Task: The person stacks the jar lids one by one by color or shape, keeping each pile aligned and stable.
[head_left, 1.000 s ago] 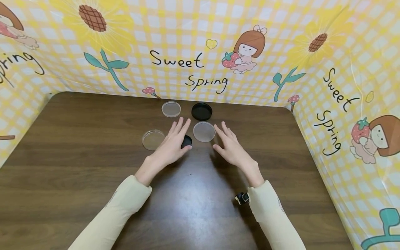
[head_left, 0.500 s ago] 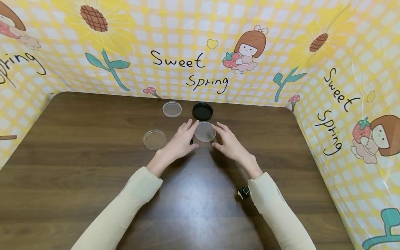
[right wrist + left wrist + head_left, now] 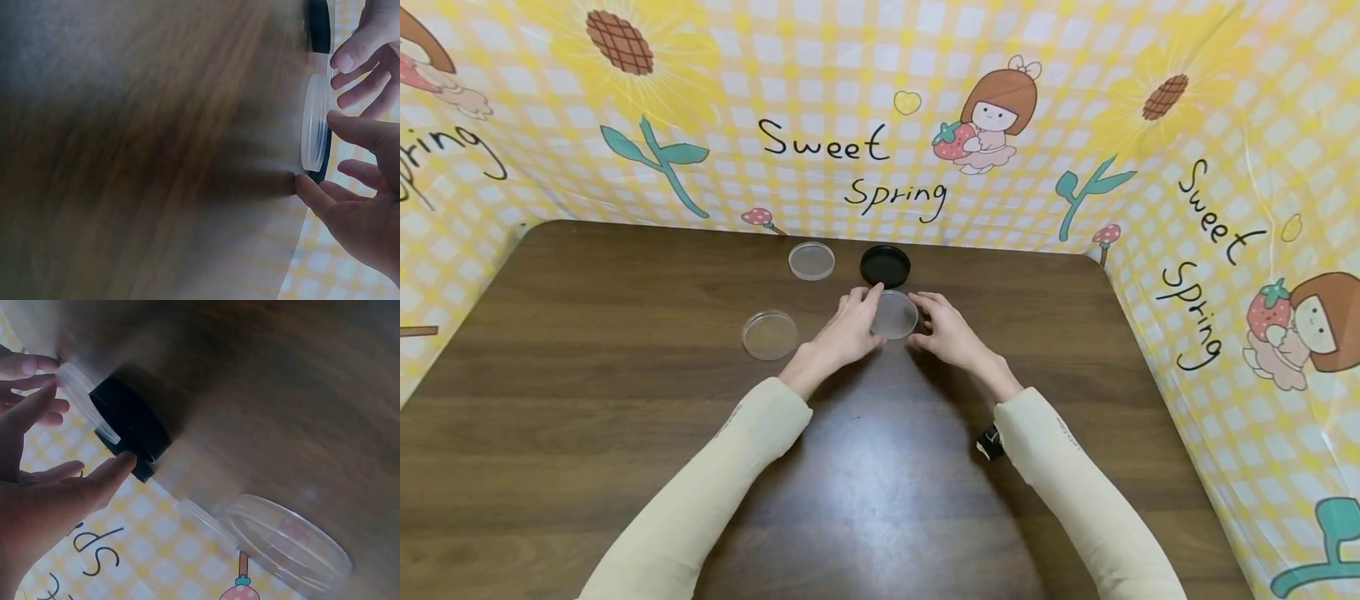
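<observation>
- Left hand [image 3: 848, 327]: fingers parted, beside one clear dish [image 3: 897, 315].
- Right hand [image 3: 953, 333]: fingers parted at its opposite rim; contact unclear.
- That clear dish lies between both hands' fingers.
- Black dish [image 3: 885, 267]: just beyond the fingers.

You are facing a back cloth [image 3: 820, 50] reading "Sweet Spring" in black script; the right cloth [image 3: 1225, 325] is repeating it. The left cloth [image 3: 445, 242] is showing "pring", edge-cut. Your sleeves [image 3: 700, 483] are carrying print, illegibly small.
</observation>
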`<state>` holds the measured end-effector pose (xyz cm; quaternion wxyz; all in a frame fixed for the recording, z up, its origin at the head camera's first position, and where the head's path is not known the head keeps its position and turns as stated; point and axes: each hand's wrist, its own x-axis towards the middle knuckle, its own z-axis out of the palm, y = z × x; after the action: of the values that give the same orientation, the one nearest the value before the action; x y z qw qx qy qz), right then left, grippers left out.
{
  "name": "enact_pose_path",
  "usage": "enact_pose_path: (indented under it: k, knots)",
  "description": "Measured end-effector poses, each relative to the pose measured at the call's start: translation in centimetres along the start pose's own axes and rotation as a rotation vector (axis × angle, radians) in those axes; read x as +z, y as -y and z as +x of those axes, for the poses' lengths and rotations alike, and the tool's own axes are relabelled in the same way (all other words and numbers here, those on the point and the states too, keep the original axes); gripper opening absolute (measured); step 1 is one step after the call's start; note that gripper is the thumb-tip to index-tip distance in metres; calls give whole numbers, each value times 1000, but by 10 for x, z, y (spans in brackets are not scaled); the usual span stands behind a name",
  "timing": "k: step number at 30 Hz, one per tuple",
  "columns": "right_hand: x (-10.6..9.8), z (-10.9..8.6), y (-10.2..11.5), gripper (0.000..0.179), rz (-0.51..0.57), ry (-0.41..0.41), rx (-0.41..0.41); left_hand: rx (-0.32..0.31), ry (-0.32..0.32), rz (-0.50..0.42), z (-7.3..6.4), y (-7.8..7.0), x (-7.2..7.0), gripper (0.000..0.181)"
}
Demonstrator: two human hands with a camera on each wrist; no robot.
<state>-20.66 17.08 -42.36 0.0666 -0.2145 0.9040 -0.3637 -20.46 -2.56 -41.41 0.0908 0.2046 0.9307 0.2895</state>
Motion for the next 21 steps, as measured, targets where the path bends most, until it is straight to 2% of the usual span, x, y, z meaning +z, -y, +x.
enact_pose_path:
  k: [5,10,21]
  knots:
    - [3,6,0,70,-15,14,-14,0,47,13,6,0,4,88]
    - [6,12,1,72,-113,38,-17,-31,62,46,11,0,7,89]
    - [8,22,4,73,-247,52,23,-83,39,107,18,-1,9,85]
